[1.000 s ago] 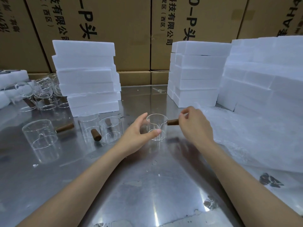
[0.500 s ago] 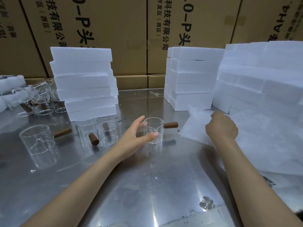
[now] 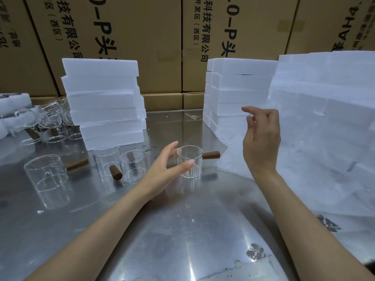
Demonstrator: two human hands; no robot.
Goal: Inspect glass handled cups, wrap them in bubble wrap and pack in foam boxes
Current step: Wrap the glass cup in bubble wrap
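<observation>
A small glass cup (image 3: 194, 171) with a brown wooden handle (image 3: 211, 155) stands on the steel table (image 3: 182, 230). My left hand (image 3: 164, 169) holds it, thumb on the near side and fingers behind the rim. My right hand (image 3: 261, 142) is raised to the right of the cup. Its fingertips pinch the edge of a translucent bubble wrap sheet (image 3: 233, 159), which hangs down to the table beside the handle. Stacks of white foam boxes stand at the left (image 3: 103, 102), middle (image 3: 233, 94) and right (image 3: 324, 88).
Three more handled glass cups (image 3: 43, 173) (image 3: 105, 161) (image 3: 134, 165) stand left of my left hand. A cluster of cups (image 3: 50, 122) sits at the back left. More bubble wrap (image 3: 324, 179) covers the table's right side. Cardboard cartons (image 3: 121, 37) wall off the back.
My right hand left the cup's handle, reached right to the bubble wrap and has lifted a sheet's edge upward. My left hand has stayed on the cup.
</observation>
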